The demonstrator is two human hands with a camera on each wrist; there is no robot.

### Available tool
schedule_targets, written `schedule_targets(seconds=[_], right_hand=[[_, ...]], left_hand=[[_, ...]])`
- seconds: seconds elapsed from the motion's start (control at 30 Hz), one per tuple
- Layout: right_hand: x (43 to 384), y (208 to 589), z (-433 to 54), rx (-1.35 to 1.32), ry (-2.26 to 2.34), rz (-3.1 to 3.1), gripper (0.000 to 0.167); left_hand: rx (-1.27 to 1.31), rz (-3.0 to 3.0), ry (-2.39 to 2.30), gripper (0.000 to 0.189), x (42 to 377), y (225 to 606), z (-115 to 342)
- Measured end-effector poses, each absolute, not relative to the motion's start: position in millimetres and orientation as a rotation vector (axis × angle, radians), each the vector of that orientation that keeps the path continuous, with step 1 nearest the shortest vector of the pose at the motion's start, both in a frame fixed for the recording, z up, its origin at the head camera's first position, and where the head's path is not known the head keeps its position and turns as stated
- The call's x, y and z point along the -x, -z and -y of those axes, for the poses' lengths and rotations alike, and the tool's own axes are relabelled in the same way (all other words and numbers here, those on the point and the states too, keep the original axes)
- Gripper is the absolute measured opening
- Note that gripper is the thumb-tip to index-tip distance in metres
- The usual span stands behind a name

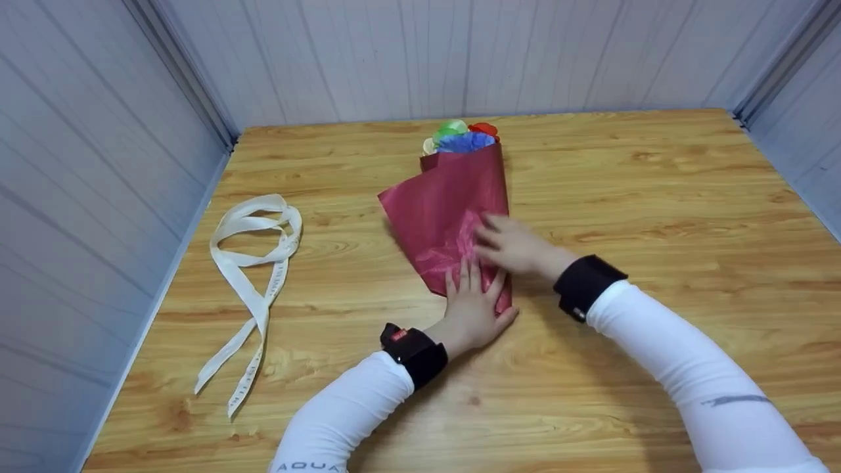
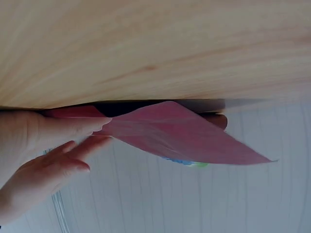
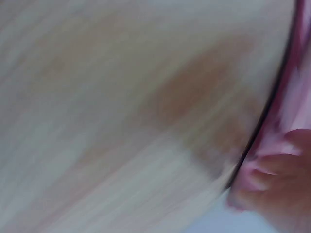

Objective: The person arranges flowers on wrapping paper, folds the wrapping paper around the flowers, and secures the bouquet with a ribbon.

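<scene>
A bouquet wrapped in dark red paper lies on the table, its blue flower, green flower and red flower showing at the far end. My left hand rests on the narrow near end of the wrap with its fingers spread straight. Over the wrap's right side, my right hand touches the paper, its fingers slightly bent and blurred. In the right wrist view, the right fingers lie against the pink-red paper. The stems are hidden inside the wrap.
A white ribbon with printed letters lies looped on the left of the wooden table. Pale panel walls stand behind the table and along both sides.
</scene>
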State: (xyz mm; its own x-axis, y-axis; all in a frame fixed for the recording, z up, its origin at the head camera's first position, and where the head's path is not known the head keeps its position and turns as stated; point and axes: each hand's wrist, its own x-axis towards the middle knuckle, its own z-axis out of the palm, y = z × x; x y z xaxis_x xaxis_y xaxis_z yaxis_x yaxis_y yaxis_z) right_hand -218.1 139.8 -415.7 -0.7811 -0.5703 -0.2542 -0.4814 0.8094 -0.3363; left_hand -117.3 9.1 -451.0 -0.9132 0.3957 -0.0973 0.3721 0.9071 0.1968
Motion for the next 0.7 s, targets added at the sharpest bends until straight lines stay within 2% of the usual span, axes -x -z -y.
schedule_targets(seconds=[0.13, 0.3, 0.47, 0.7], right_hand=[[216, 419, -116, 0.922, 0.279, -2.587, 0.057], [233, 423, -94, 0.841, 0.145, -2.642, 0.065], [249, 425, -88, 0.803, 0.114, -2.673, 0.07], [248, 427, -91, 0.797, 0.095, -2.699, 0.078]], left_hand=[[-0.631, -2.97, -0.284, 0.066, 117, 452, -9], [-0.658, -2.986, -0.323, 0.067, 116, 456, -12], [-0.642, -2.964, -0.297, 0.068, 116, 455, -14], [-0.628, -2.931, -0.298, 0.07, 114, 452, -17]])
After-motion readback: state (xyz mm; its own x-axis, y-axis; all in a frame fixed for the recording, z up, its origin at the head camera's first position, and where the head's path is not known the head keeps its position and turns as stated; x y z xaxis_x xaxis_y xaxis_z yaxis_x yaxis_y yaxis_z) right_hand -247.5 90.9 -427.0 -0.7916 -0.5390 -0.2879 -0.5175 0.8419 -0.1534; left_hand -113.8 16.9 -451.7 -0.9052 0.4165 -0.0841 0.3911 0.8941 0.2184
